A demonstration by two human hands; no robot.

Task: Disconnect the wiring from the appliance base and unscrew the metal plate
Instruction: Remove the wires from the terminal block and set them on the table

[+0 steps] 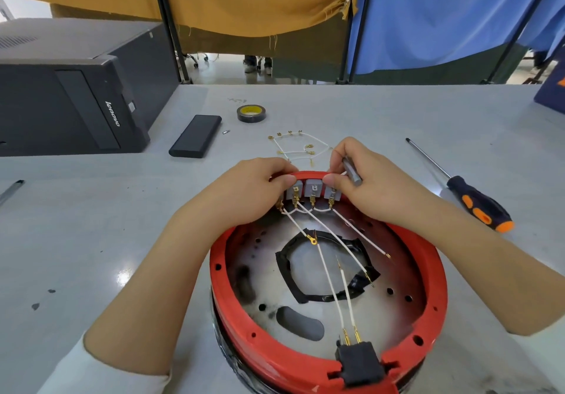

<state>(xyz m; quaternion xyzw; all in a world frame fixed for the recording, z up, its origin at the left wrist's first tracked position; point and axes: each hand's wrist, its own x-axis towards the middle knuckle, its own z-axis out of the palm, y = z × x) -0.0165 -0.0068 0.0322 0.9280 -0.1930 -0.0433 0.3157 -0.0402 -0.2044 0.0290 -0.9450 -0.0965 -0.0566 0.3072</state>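
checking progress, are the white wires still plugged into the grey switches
Plugged in: white wires still end in brass terminals seated under the grey switches.

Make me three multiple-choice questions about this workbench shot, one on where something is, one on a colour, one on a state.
1. Where does the screwdriver lie?
A. on the table, right of the hands
B. inside the base
C. on the computer

2. What colour is the rim of the appliance base?
A. blue
B. red
C. white

3. What is the right hand holding?
A. nothing
B. the tape roll
C. a small grey metal piece

Answers: 1 A, it rests on the table beyond the right forearm. 2 B, the ring is red. 3 C, the grey piece sits between its fingers near the left hand.
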